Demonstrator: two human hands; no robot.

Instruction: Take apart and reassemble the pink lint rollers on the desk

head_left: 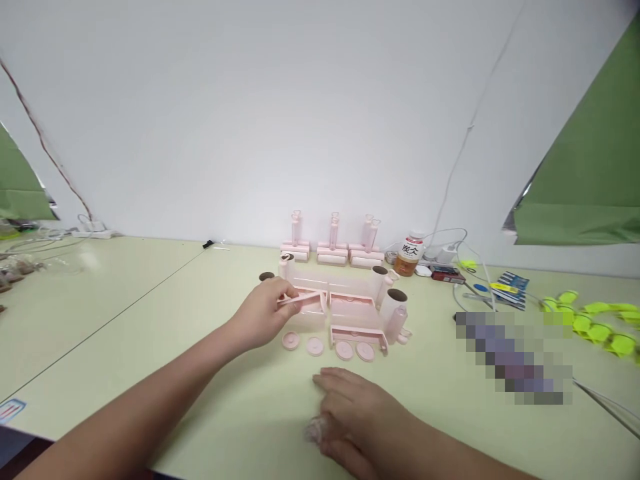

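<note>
My left hand (264, 313) reaches forward over the pale green table (150, 313) and pinches a thin pink handle piece (300, 299) above a pink tray-like part (307, 308). Around it lie more pink plastic parts: a second tray (353, 310), a low frame (359, 335), several round caps (315, 345) and upright paper rolls (393, 303). My right hand (350, 413) rests palm down on the table near me, fingers loosely spread, with a small crumpled clear piece (316, 430) beside its thumb. It holds nothing that I can see.
Three assembled pink lint rollers (333, 250) stand at the back by the white wall. A drink bottle (409, 253), cables, a charger and small packets lie to the right. Yellow-green parts (600, 323) sit at far right. A power strip (93, 233) lies at back left.
</note>
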